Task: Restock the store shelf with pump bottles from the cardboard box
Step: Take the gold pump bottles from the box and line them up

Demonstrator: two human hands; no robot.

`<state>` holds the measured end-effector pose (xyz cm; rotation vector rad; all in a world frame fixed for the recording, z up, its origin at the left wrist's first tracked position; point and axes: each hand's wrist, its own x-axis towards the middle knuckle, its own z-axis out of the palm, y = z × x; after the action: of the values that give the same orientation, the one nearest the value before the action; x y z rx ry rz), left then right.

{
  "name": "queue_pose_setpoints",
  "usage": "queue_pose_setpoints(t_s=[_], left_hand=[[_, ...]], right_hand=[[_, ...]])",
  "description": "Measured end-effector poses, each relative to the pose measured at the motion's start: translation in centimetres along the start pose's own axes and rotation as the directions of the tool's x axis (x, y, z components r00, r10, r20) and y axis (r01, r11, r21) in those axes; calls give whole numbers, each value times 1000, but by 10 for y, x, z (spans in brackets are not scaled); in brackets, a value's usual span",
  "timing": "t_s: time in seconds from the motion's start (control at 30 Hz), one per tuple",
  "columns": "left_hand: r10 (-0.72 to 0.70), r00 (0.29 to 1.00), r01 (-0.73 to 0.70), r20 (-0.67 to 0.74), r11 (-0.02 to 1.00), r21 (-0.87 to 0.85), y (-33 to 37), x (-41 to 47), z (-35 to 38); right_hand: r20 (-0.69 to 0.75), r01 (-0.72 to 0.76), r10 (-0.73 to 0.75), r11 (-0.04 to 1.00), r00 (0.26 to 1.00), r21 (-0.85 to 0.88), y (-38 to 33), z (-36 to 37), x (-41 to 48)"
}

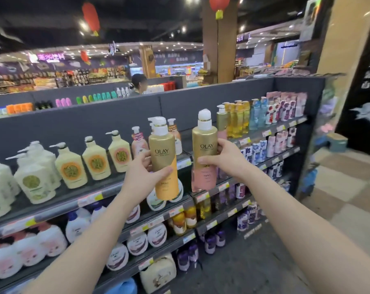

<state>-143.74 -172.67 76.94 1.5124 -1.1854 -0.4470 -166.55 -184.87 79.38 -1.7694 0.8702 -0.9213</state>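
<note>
Behind the hands stands a dark grey metal store shelf (pixel 201 107) with several levels, and its front edges carry yellow and white price labels (pixel 90 198). On the top level, at the left, stands a row of cream plastic pump bottles with round orange and green labels (pixel 71 166), and at the right yellow and light blue bottles (pixel 239 122).

The left hand (pixel 145 174) holds a tall gold and orange plastic pump bottle with the word OLAY (pixel 165 160). Its long axis is almost vertical, a little tilted, with the white pump head up and the spout pointing to the left. The thumb lies across the front of the bottle and the other fingers are wrapped behind it, so the hand is closed around its middle part.

The right hand (pixel 224 158) holds a second gold and pink plastic pump bottle with the same OLAY word (pixel 203 153). This one is also upright, with its rounded white cap up. The thumb presses on the front and the fingers reach around the right side, closed on the body.

Both bottles look smooth and shiny, cylindrical, with a thin gold ring under the white top. They are in the air in front of the top level, near each other but apart. Both forearms are bare and stretched forward from the lower corners.
</note>
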Motion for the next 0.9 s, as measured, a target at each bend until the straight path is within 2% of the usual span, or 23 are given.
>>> queue_pose_setpoints(t_s=[0.2, 0.53, 0.9], left_hand=[[26, 1000, -26, 11, 999, -24, -23, 98, 82], [8, 998, -7, -62, 1000, 6, -49, 263, 159], [-47, 986, 61, -163, 995, 84, -58, 338, 207]], right_hand=[[-60, -12, 11, 1000, 998, -21, 59, -65, 104], [-21, -18, 18, 1000, 1000, -4, 105, -126, 283], [151, -43, 43, 999, 988, -6, 178, -119, 418]])
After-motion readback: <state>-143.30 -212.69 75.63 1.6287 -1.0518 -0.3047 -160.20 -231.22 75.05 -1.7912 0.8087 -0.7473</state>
